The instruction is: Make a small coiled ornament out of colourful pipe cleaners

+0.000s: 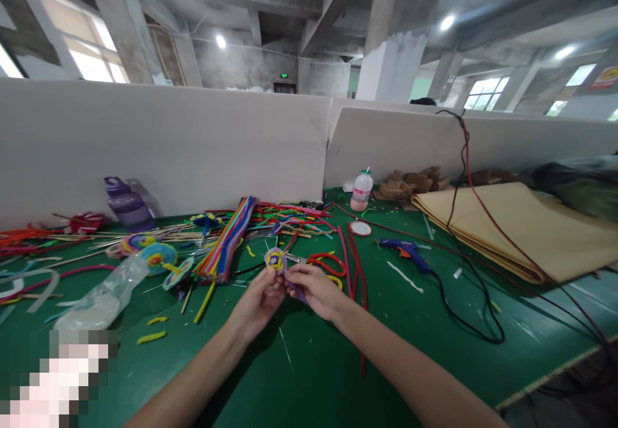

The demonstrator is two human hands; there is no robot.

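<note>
In the head view, a small coiled disc of purple and yellow pipe cleaner (275,259) stands up between my two hands. My left hand (264,296) pinches its lower edge. Close beside it, my right hand (316,288) is closed on a purple pipe cleaner end (298,294) that runs from the disc. Just behind my right hand lie scissors with red handles (328,262), partly hidden by the fingers. A bundle of multicoloured pipe cleaners (226,241) lies to the left of the disc, and red pipe cleaners (356,267) lie to the right.
A blue glue gun (404,252) with a black cable lies at right, near folded brown paper (487,228). A pink-and-white bottle (362,191) and a purple bottle (128,206) stand at the back. Finished-looking coiled discs (157,257) and a plastic bag (103,296) lie at left.
</note>
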